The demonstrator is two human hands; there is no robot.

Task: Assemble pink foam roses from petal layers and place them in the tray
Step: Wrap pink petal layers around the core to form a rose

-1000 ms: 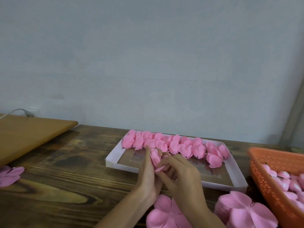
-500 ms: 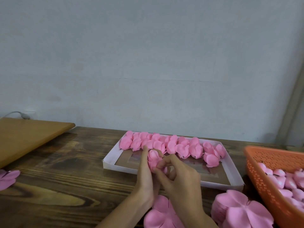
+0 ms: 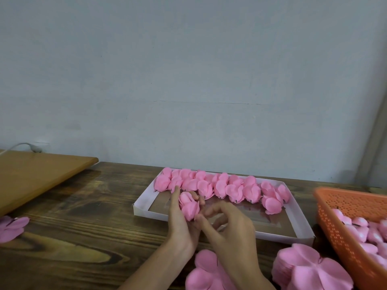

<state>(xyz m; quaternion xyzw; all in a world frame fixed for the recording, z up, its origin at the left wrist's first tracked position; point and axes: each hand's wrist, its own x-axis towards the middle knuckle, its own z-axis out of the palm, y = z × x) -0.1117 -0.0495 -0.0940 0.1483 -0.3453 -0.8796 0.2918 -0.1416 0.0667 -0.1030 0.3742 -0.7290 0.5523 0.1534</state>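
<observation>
While my left hand (image 3: 181, 226) grips rose (image 3: 189, 207) over tray (image 3: 282, 235) near-left part, right hand (image 3: 232, 229) fingers curl loosely beside it; grip unclear. Far row of roses (image 3: 222, 186) done, near rows unfilled. Petal stack (image 3: 310, 266), basket (image 3: 339, 216) right: plenty left.

We find bare floor along the tray's (image 3: 146, 211) near edge; roses (image 3: 230, 186) crowd its far edge. A basket (image 3: 335, 208) blocks the table's (image 3: 73, 216) right edge, and petal stacks (image 3: 310, 266) block its near edge.
</observation>
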